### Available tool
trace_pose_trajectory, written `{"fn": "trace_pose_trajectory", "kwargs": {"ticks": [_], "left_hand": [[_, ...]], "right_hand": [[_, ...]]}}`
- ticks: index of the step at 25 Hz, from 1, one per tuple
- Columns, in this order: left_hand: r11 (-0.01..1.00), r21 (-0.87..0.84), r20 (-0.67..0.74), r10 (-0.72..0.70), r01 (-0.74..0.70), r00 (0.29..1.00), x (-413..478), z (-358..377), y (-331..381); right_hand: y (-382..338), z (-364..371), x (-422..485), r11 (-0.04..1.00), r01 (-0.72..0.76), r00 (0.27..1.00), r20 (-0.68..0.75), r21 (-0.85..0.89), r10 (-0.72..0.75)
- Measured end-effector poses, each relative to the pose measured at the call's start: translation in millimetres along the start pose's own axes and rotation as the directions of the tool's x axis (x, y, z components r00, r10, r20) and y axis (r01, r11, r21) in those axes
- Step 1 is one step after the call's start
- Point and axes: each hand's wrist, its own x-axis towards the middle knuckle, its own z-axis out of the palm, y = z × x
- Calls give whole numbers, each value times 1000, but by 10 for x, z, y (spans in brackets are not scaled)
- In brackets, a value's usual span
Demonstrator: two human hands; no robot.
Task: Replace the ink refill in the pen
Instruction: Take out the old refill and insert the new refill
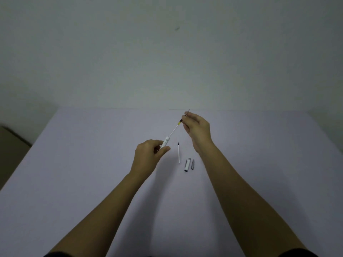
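Observation:
My left hand (148, 154) grips the white pen barrel (165, 142), which tilts up to the right above the table. A thin white refill (174, 129) with a yellow and black band sticks out of the barrel's upper end. My right hand (196, 127) pinches that refill near its tip, and the fine point shows past my fingers. A second white refill (178, 153) with a dark tip lies on the table between my hands. Beside it lie the white pen cap (187, 165) and a small grey tip piece (192, 164).
The pale lilac table (92, 164) reaches back to a plain wall (167, 52). A dark gap and a brownish object (11, 143) sit off the table's left edge. Both forearms stretch in from the bottom of the view.

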Motion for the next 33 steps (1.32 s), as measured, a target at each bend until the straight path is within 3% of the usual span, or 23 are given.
{"fn": "trace_pose_trajectory", "kwargs": {"ticks": [11,16,22,30,33], "left_hand": [[999,30,22,-42,42,999,17,-93,112],[996,81,-7,-35,36,999,24,-114,185],[992,130,-62,14,-6,998,6,-94,206],[993,106,-70,59,-52,996,59,14,109],[997,69,-66,30,-26,997,132,40,81]], "right_hand": [[-178,57,-256,997,8,995,104,-81,1],[-154,41,-312,972,13,974,222,-233,40],[-100,4,-334,933,170,982,138,-317,-131],[184,-301,-107,847,125,986,157,-517,-50],[449,-596,55,735,67,997,76,-674,-21]]}}
